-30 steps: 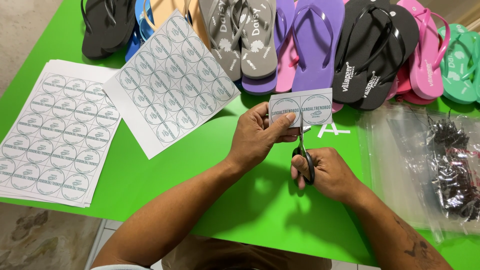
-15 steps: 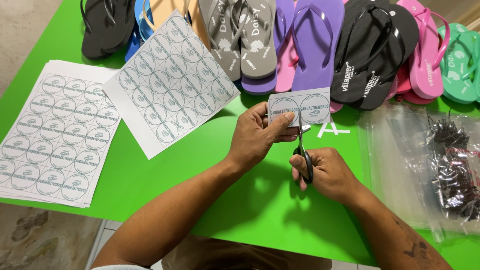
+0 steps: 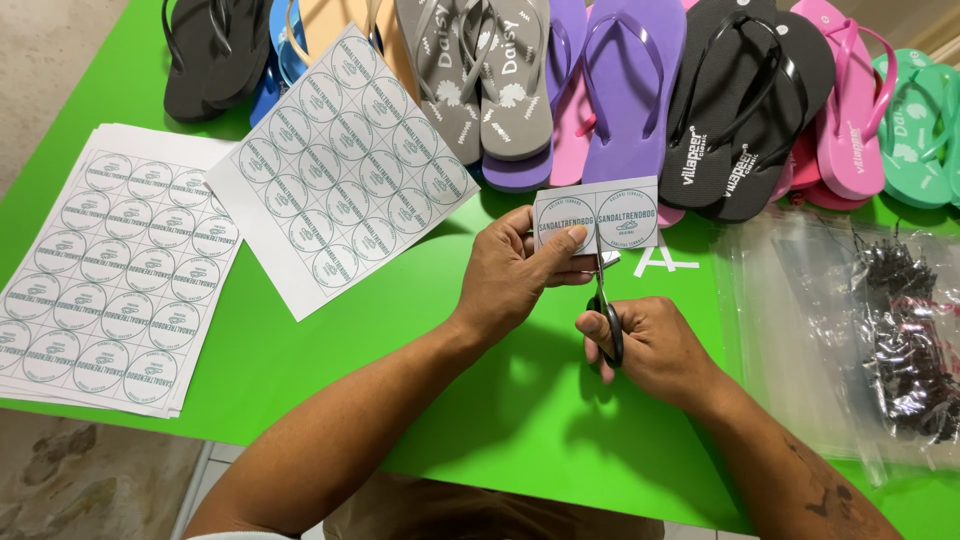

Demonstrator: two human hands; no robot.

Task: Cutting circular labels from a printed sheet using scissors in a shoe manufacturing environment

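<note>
My left hand [image 3: 515, 270] pinches a small paper strip [image 3: 597, 214] printed with two round labels, holding it above the green table [image 3: 400, 330]. My right hand [image 3: 650, 345] grips black-handled scissors [image 3: 603, 300]. Their blades point up into the strip's lower edge, between the two circles. A few white paper scraps [image 3: 662, 262] lie on the table just right of the blades.
Two label sheets lie to the left: a loose one [image 3: 340, 170] and a stack [image 3: 110, 265] at the table's left edge. A row of flip-flops [image 3: 620, 90] in several colours lines the far side. A clear plastic bag [image 3: 860, 330] of dark small parts lies at right.
</note>
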